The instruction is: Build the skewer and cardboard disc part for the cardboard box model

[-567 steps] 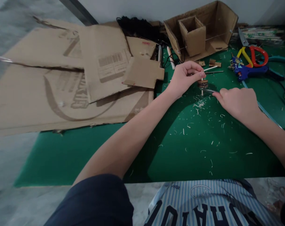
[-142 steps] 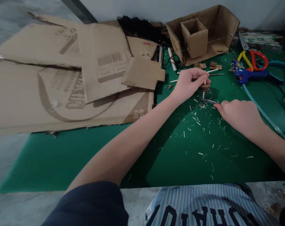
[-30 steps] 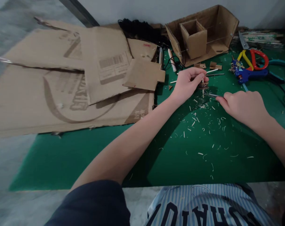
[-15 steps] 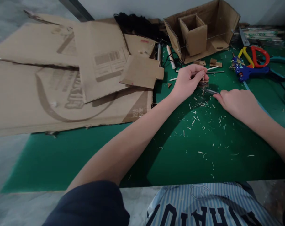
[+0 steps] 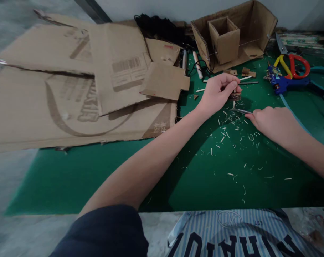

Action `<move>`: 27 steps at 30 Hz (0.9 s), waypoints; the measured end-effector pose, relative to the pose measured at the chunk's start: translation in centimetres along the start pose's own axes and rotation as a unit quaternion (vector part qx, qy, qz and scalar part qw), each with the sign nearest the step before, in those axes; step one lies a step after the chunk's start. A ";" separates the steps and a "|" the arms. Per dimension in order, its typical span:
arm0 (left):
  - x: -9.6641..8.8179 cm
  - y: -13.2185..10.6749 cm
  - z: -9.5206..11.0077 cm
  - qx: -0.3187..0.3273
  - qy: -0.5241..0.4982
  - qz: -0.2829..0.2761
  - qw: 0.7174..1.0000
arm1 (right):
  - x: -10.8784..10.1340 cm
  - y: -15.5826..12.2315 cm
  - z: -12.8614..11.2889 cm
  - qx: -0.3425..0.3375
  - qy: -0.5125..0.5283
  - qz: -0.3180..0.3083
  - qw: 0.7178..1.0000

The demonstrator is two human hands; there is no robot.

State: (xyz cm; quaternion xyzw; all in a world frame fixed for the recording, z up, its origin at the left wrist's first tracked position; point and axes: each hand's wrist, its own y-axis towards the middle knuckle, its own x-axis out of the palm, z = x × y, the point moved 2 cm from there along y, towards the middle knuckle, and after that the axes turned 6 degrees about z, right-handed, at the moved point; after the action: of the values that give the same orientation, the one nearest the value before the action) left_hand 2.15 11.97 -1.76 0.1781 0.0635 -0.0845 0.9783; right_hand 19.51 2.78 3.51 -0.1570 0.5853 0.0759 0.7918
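Note:
My left hand (image 5: 217,93) pinches a thin wooden stick that runs upright through a small stack of round cardboard discs (image 5: 235,96), its lower end on the green mat (image 5: 103,171). My right hand (image 5: 274,122) grips a small knife whose metal blade (image 5: 241,111) points left at the stick's lower end. Pale wood shavings (image 5: 231,134) lie scattered on the mat below and between both hands.
Flattened cardboard sheets (image 5: 71,85) cover the left of the mat. An open cardboard box with a smaller box inside (image 5: 228,35) stands at the back. A blue glue gun (image 5: 287,82), red and yellow scissors (image 5: 295,64), loose sticks (image 5: 246,77) and black cables (image 5: 162,28) lie behind the hands.
Both hands keep their grips and stay nearly in place; the blade has shifted slightly along the stick's lower end. More shavings lie on the mat than at first.

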 end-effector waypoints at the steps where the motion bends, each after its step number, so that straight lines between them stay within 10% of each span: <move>1: 0.0 0.0 -0.1 -0.001 0.000 0.000 1.000 | 0.2 -0.2 0.1 -0.001 -0.003 0.016 1.000; 12: 0.0 0.0 0.2 0.007 0.011 0.008 1.000 | 1.5 0.2 1.0 0.033 0.007 0.091 0.995; 27: 0.0 -0.2 -0.2 0.031 -0.035 -0.020 0.999 | 0.1 0.0 0.0 0.014 -0.006 -0.017 1.000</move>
State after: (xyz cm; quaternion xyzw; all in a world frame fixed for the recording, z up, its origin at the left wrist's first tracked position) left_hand 2.14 11.84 -2.00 0.2041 0.0297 -0.1119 0.9721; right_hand 19.55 2.77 3.40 -0.1554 0.5790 0.0546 0.7985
